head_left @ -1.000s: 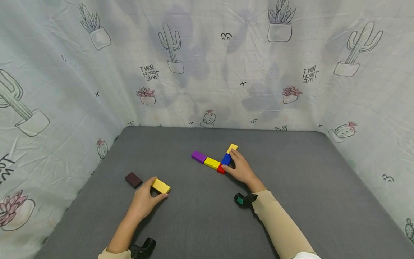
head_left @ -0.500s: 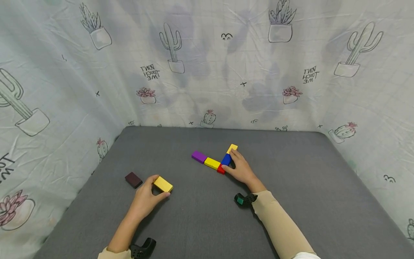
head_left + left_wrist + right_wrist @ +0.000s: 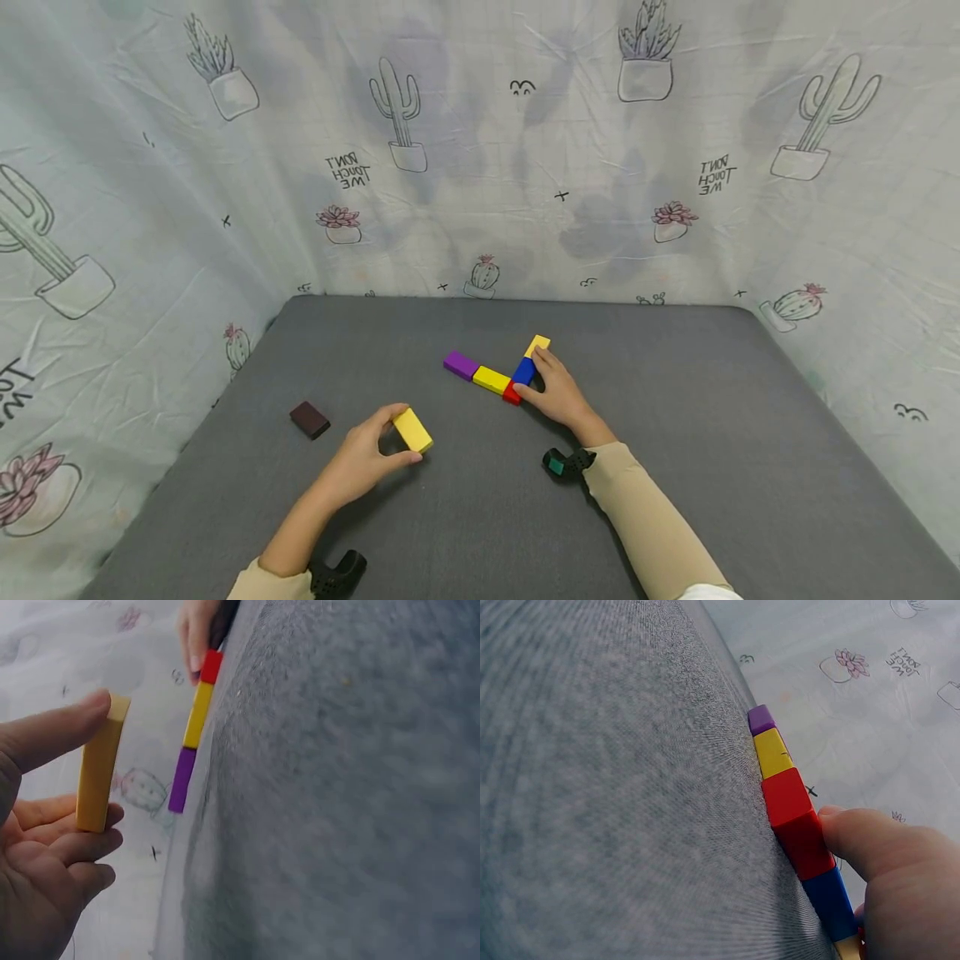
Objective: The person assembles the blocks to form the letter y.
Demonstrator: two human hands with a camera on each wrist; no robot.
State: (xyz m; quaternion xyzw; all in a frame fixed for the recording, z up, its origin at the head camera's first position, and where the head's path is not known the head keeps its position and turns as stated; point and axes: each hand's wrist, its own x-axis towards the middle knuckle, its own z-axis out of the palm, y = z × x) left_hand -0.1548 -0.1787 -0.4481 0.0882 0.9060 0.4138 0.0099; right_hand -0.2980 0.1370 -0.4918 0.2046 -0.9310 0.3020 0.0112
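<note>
My left hand (image 3: 363, 462) holds a yellow block (image 3: 413, 430) between thumb and fingers, raised over the grey table. In the left wrist view the thumb presses one end of this block (image 3: 102, 769), with fingers at its other end. My right hand (image 3: 564, 400) is at the bent line of blocks on the table. Its thumb touches the red block (image 3: 799, 821), and its forefinger lies by the blue block (image 3: 524, 372) and the far yellow block (image 3: 538, 342). A second arm of the line runs left from the red corner: a yellow block (image 3: 492, 380), then a purple block (image 3: 461, 365).
A dark brown block (image 3: 310, 420) lies alone on the left of the grey table (image 3: 675, 400). Pale cloth (image 3: 480, 150) printed with cacti hangs behind and along both sides. Black wrist-worn devices (image 3: 566, 463) show below both hands.
My left hand has carried the yellow block to the right, and the block has turned a little clockwise. My right hand and the line of blocks stay in place.
</note>
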